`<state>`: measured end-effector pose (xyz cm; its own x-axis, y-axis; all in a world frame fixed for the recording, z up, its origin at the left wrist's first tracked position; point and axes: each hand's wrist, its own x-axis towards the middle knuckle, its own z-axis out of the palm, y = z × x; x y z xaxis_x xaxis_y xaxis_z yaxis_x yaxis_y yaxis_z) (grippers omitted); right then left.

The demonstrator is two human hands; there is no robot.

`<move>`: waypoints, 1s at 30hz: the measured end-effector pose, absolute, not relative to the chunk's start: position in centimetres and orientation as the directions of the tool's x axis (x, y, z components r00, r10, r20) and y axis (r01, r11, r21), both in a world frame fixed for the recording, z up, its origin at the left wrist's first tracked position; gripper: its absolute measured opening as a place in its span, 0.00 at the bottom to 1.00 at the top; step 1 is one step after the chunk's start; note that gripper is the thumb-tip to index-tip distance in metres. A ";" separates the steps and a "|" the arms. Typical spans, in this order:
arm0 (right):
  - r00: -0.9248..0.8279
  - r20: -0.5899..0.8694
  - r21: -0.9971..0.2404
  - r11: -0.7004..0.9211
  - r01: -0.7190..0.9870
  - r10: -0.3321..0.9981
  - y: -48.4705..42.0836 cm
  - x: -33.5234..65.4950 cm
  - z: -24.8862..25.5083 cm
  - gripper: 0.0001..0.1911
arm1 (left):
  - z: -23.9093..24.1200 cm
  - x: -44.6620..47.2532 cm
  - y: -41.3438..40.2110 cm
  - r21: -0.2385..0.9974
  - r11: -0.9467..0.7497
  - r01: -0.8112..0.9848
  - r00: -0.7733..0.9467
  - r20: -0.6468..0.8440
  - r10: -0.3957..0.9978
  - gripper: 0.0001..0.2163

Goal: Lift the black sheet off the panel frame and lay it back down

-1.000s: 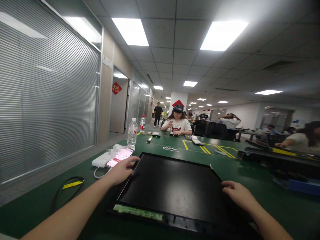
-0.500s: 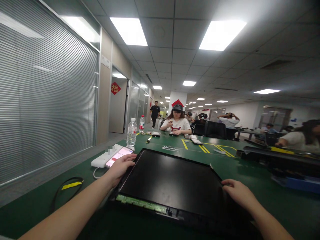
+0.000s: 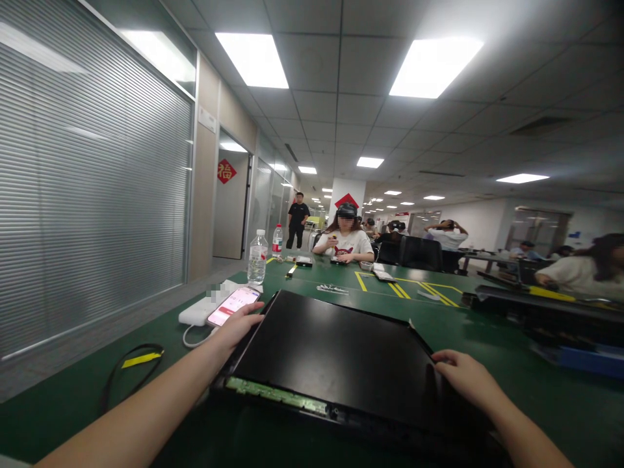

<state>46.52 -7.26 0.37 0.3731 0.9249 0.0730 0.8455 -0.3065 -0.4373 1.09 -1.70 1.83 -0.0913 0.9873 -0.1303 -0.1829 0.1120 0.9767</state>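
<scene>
A wide black LCD panel (image 3: 336, 357) with a dark frame is in front of me, over the green table (image 3: 492, 331). A thin green circuit board (image 3: 277, 394) runs along the left part of its near edge. At the panel's left edge, my left hand (image 3: 238, 328) grips the side with fingers and thumb close together. My right hand (image 3: 463, 374) is closed on the opposite edge, its thumb and fingertips at the rim. The panel's near right corner is dark and hard to make out.
Left of the panel lie a lit phone (image 3: 234, 305), a white box (image 3: 195, 312) and a black cable (image 3: 110, 377) with a yellow tag. A water bottle (image 3: 257, 257) stands behind. Dark panels (image 3: 550, 305) are stacked at right. A person (image 3: 346, 240) sits opposite.
The panel's glossy face has shifted slightly within my grip, and its near edge looks a little different. Both hands stay at the sides. A person in black in the background has moved slightly.
</scene>
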 end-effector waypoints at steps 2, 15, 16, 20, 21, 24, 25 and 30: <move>0.367 0.076 -0.441 -0.299 0.846 0.927 -7.3 46.5 0.3 0.17 | 1.8 1.1 -1.9 0.970 0.123 -0.210 -0.062 -0.138 0.988 0.28; 0.354 0.083 -0.425 -0.288 0.858 0.931 -7.5 45.9 0.4 0.16 | 0.8 0.8 -1.3 0.928 0.142 -0.346 0.030 -0.140 0.990 0.26; 0.352 0.086 -0.428 -0.284 0.858 0.932 -7.5 45.9 0.4 0.16 | 0.8 0.8 -1.4 0.923 0.152 -0.353 0.058 -0.140 0.988 0.25; 0.356 0.092 -0.429 -0.285 0.857 0.930 -7.6 46.0 0.4 0.16 | 1.1 1.0 -2.0 0.924 0.212 -0.319 0.170 -0.164 0.972 0.20; 0.360 0.088 -0.428 -0.291 0.856 0.929 -7.6 46.0 0.5 0.16 | 1.2 1.0 -2.2 0.928 0.217 -0.303 0.171 -0.171 0.970 0.18; 0.367 0.080 -0.429 -0.300 0.852 0.927 -7.6 46.0 0.6 0.17 | 1.2 1.0 -2.2 0.943 0.208 -0.262 0.134 -0.178 0.975 0.13; 0.363 0.080 -0.430 -0.297 0.853 0.928 -7.6 46.0 0.6 0.17 | 1.2 1.0 -2.1 0.947 0.201 -0.249 0.119 -0.176 0.977 0.12; 0.358 0.096 -0.435 -0.285 0.854 0.929 -7.5 45.7 0.7 0.16 | 1.1 1.1 -1.8 0.971 0.180 -0.157 0.061 -0.172 0.983 0.09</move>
